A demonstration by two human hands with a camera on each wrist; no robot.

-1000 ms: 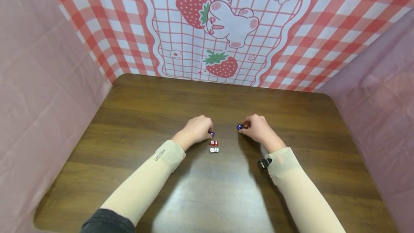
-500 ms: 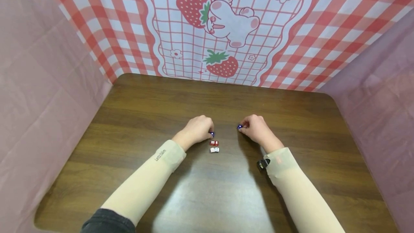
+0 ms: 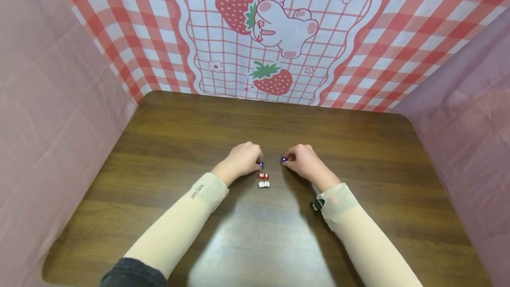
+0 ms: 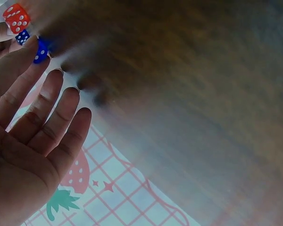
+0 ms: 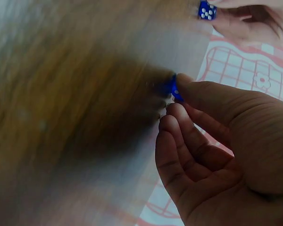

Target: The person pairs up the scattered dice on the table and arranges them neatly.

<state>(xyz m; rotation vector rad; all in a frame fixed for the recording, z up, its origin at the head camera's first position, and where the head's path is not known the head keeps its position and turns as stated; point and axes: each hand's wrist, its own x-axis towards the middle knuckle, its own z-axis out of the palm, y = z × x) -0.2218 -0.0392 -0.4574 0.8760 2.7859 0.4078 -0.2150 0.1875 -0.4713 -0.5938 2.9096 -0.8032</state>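
Observation:
My left hand [image 3: 242, 157] pinches a blue die [image 3: 260, 165] between thumb and forefinger, low over the table; in the left wrist view the other fingers are extended beside this die [image 4: 40, 52]. To its right, my right hand [image 3: 306, 161] pinches a second blue die [image 3: 283, 160] by the fingertips, with a short gap between the two dice. In the right wrist view my right thumb covers part of its die [image 5: 175, 89]. Just in front of the left hand lie two red dice [image 3: 263, 176] side by side. Nearer me, two white dice [image 3: 264, 184] form another pair.
The brown wooden table [image 3: 179, 132] has rounded corners. A red and white strawberry-print cloth [image 3: 271, 34] hangs behind it, and pink cloth [image 3: 59, 101] closes off both sides. A small black device [image 3: 317, 205] is strapped at my right wrist.
My right hand has moved left and slightly nearer me with its blue die, narrowing the gap to the left hand. The left hand and the red and white dice have stayed in place.

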